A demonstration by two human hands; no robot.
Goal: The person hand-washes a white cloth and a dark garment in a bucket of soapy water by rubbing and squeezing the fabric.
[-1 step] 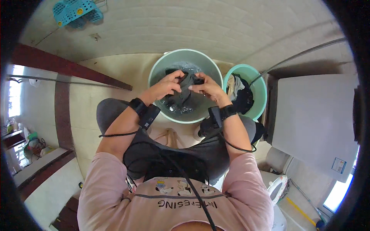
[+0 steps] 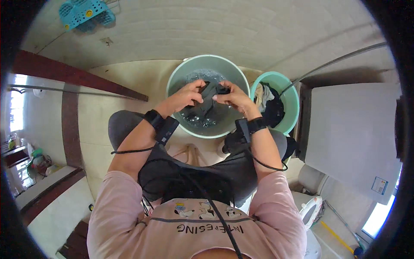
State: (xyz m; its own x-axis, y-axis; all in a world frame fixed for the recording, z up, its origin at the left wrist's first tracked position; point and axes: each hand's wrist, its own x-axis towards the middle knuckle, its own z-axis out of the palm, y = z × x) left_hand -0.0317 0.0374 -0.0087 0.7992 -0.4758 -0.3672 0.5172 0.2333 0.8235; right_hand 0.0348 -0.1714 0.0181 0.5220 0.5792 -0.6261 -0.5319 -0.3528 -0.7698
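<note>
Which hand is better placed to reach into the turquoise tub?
Likely the right hand: it's nearer the turquoise tub, while the left hand is farther across. Both grip the dark cloth.

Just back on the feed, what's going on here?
A person's left hand and right hand both hold a dark cloth, with bubbly water around it in a big tub. To the right, a smaller green basin holds dark and light cloths.

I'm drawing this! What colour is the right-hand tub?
The right-hand tub is mint green, seen best in the head view.
</note>
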